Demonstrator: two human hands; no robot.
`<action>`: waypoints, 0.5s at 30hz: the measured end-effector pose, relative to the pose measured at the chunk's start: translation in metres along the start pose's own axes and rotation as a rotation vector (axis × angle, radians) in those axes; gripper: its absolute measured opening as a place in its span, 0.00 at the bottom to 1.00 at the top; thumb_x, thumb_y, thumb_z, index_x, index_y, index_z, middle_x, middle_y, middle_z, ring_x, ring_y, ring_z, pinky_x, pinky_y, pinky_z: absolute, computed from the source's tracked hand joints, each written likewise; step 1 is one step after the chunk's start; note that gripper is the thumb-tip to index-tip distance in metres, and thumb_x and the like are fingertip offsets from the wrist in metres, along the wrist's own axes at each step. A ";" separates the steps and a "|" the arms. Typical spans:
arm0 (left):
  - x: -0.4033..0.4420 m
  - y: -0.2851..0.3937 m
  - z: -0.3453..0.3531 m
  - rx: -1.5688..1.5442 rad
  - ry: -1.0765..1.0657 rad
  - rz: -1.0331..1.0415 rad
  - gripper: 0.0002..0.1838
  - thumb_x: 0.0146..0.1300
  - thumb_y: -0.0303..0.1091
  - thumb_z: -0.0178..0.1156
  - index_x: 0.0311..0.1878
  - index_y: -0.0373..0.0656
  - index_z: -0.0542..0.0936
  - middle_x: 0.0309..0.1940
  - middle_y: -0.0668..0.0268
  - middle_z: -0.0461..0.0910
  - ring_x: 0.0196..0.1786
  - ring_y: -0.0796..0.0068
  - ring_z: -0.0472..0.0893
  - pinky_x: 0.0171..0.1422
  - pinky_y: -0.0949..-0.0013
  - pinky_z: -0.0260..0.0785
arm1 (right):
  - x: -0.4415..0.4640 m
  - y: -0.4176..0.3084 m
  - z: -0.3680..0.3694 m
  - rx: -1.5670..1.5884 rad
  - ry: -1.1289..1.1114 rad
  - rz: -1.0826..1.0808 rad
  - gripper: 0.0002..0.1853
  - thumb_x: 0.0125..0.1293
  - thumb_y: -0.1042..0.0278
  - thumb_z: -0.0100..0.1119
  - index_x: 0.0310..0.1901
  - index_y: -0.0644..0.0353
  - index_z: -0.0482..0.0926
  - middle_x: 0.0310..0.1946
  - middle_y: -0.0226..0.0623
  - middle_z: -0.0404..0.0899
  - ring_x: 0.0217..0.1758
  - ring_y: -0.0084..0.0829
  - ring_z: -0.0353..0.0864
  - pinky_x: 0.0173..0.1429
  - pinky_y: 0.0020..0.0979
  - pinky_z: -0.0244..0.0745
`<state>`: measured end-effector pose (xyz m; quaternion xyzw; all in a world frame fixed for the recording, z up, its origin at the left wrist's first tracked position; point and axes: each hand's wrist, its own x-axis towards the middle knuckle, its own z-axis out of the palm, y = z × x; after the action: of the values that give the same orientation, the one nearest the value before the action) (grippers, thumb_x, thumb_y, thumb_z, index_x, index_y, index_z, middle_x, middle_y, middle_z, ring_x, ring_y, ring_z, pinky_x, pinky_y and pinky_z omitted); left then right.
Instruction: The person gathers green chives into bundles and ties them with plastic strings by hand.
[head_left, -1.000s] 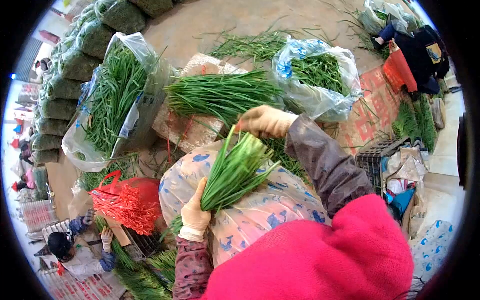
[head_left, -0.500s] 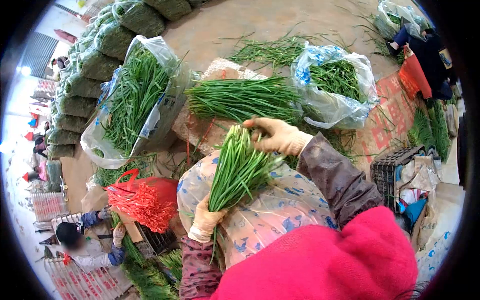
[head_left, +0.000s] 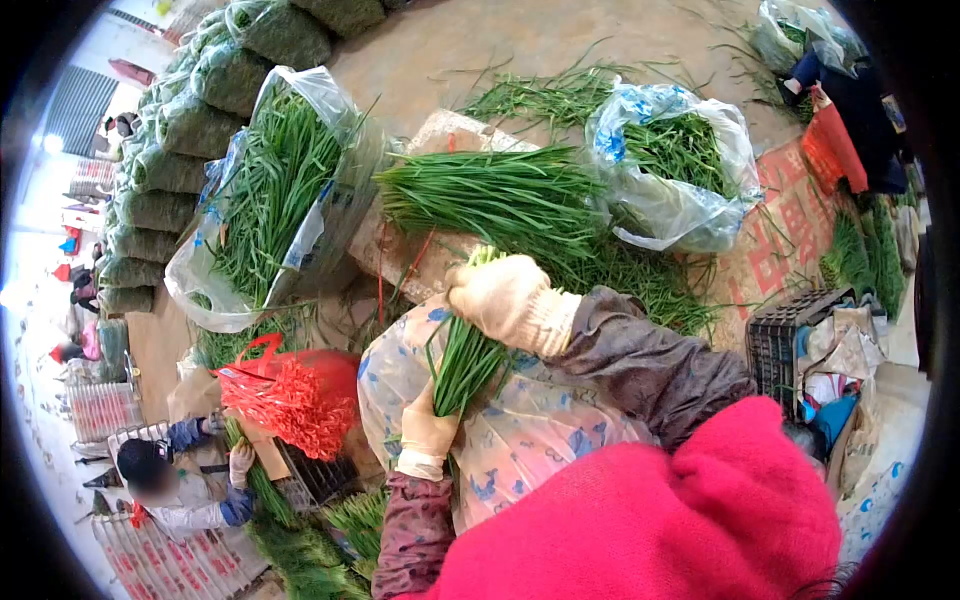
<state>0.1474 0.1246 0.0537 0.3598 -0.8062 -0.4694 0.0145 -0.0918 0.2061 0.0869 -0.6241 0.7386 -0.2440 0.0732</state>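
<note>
A bunch of long green chives (head_left: 470,365) is held over my lap, on a plastic apron (head_left: 570,410) with blue prints. My left hand (head_left: 428,437), in a pale glove, is closed round the lower, leafy part. Higher up, my gloved right hand (head_left: 508,303) wraps round the bunch near its pale stem ends, a few of which show above the fingers. Just beyond my hands lies a larger pile of chives (head_left: 490,195) on a board (head_left: 450,255) tied with red string.
Plastic bags of greens stand left (head_left: 185,285) and right (head_left: 655,235). A red bag (head_left: 340,375) with red ties (head_left: 290,400) sits at lower left, near a co-worker (head_left: 180,480) handling greens. A black crate (head_left: 790,340) is at right; stacked full bags (head_left: 165,210) line the far left.
My right hand has gone from loosely fingering the stem ends to wrapping round the upper bunch, moving left and down. The bunch is gathered tighter. My left hand keeps its hold.
</note>
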 end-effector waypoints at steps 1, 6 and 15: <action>0.001 0.000 -0.002 0.127 -0.040 -0.040 0.29 0.57 0.31 0.63 0.65 0.48 0.73 0.42 0.52 0.84 0.45 0.64 0.84 0.49 0.68 0.74 | -0.006 -0.005 0.003 -0.015 -0.026 -0.035 0.04 0.55 0.66 0.55 0.30 0.54 0.78 0.32 0.33 0.78 0.32 0.38 0.82 0.32 0.36 0.78; 0.004 -0.001 -0.005 0.268 -0.060 0.004 0.31 0.57 0.37 0.63 0.66 0.62 0.71 0.38 0.49 0.82 0.43 0.53 0.83 0.45 0.61 0.74 | -0.022 -0.009 -0.026 -0.029 -0.164 0.097 0.04 0.57 0.67 0.58 0.34 0.55 0.79 0.32 0.37 0.80 0.33 0.39 0.83 0.33 0.36 0.78; 0.009 0.003 -0.006 0.068 -0.195 -0.085 0.33 0.54 0.23 0.59 0.67 0.44 0.70 0.47 0.59 0.84 0.49 0.78 0.82 0.53 0.75 0.72 | -0.063 0.082 -0.027 1.426 0.569 0.828 0.11 0.68 0.63 0.56 0.41 0.61 0.82 0.21 0.26 0.75 0.19 0.18 0.67 0.22 0.22 0.63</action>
<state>0.1414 0.1160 0.0564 0.3463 -0.8033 -0.4749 -0.0962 -0.1620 0.2816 0.0607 -0.0262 0.5676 -0.7486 0.3418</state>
